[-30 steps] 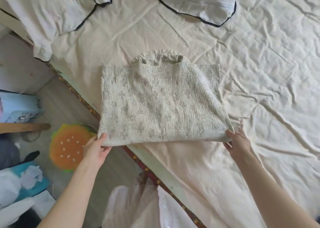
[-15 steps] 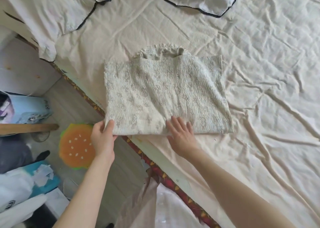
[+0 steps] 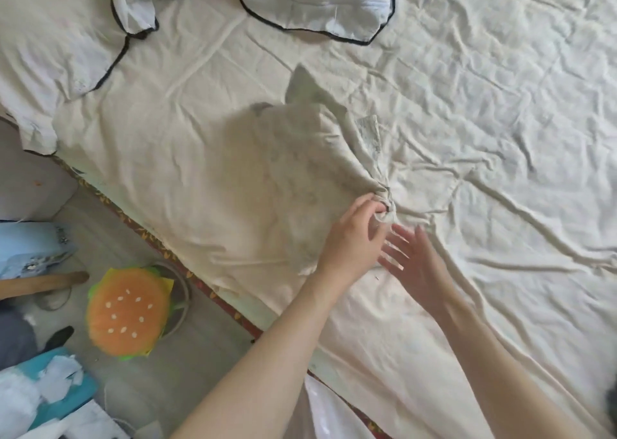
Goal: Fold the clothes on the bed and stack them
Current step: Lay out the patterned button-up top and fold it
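The cream patterned garment [image 3: 293, 171] lies on the cream bedsheet [image 3: 500, 138] near the bed's left edge. It is blurred with motion and bunched into a gathered point at its right side. My left hand [image 3: 354, 241] is pinched on that gathered corner, reaching across from the left. My right hand [image 3: 414, 261] hovers just right of it, fingers spread, holding nothing. A grey flap of the garment sticks up at its far end.
Two white pillows with black piping [image 3: 300, 0] [image 3: 60, 47] lie at the head of the bed. A burger-shaped cushion [image 3: 128, 311] sits on the floor by the bed edge [image 3: 207, 288]. White fabric [image 3: 320, 415] hangs at the bottom. Blue items [image 3: 30, 241] stand left.
My left hand has swept rightward across the garment, dragging its near left corner over and bunching it. My right hand has lifted off the garment and opened.
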{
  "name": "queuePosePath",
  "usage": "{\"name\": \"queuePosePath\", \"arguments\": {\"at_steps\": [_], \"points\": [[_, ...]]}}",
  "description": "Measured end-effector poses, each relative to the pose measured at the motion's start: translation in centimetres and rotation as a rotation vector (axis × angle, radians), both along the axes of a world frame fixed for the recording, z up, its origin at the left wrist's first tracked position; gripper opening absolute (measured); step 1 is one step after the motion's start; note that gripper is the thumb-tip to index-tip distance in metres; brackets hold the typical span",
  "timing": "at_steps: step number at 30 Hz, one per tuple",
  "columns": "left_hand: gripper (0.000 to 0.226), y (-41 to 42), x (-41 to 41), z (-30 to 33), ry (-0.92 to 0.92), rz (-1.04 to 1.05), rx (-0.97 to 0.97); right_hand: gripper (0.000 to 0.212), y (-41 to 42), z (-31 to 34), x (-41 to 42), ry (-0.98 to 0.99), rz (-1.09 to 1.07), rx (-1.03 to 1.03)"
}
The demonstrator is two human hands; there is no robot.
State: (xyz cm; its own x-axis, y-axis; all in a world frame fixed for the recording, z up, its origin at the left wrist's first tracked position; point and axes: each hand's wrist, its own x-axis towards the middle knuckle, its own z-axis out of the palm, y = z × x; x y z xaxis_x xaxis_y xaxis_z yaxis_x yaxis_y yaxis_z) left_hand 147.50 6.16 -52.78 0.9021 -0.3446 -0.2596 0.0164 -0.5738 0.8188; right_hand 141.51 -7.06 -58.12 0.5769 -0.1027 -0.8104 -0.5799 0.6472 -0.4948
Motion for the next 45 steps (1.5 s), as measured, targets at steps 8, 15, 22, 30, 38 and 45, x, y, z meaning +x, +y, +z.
{"name": "queuePosePath", "arguments": {"at_steps": [8,15,22,30,38,45], "points": [[0.054,3.7,-4.1,-5.3,-0.132,-0.297,0.599,0.049,-2.4,-2.1,1.0,0.168,0.202,-0.204],[0.077,6.9,-5.3,-7.6,0.015,-0.414,0.785,0.013,-1.8,-2.7,2.3,0.153,0.325,-0.546],[0.041,5.2,-3.5,-8.1,0.05,-0.113,0.425,0.026,-2.2,-4.0,0.6,0.182,0.399,-0.723],[0.05,8.1,-3.0,-8.4,0.707,0.665,-0.077,0.026,-2.5,-4.0,0.7,0.069,0.161,-0.33],[0.053,9.2,-2.4,-9.2,0.9,0.661,-0.189,0.02,-2.6,-4.9,0.9,0.166,0.446,-0.477],[0.053,10.9,-3.0,-7.7,0.961,0.7,-0.283,0.008,-2.2,-3.0,0.4,0.281,0.256,-0.164]]}}
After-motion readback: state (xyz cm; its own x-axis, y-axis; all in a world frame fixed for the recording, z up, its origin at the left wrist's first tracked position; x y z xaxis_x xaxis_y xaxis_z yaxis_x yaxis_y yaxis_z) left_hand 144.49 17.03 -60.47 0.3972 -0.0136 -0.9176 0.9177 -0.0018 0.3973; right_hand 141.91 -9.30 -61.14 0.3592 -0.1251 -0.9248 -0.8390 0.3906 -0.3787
